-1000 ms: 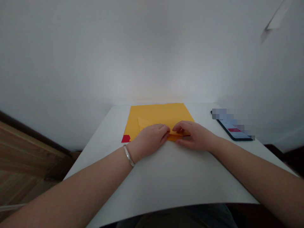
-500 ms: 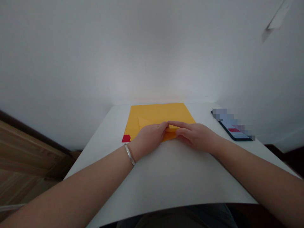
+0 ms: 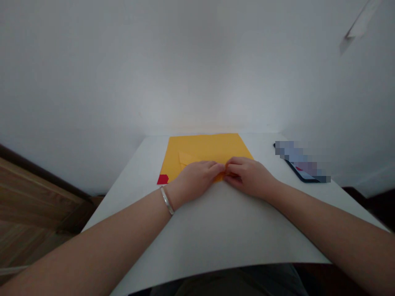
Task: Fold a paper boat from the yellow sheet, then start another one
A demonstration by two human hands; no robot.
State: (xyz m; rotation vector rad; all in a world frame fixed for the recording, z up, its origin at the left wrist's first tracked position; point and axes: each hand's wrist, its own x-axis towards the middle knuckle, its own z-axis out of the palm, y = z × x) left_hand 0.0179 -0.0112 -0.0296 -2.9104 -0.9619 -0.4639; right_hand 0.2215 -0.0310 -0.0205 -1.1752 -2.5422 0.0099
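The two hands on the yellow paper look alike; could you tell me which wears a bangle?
The left hand wears the thin silver bangle at its wrist; the right hand has a bare wrist.

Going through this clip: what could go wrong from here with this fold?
The left hand and right hand meet over a small fold in the yellow paper sheet, hiding it, so it might crease crooked. The sheet looks loose on the white table and could slide. The phone near the right hand might get bumped.
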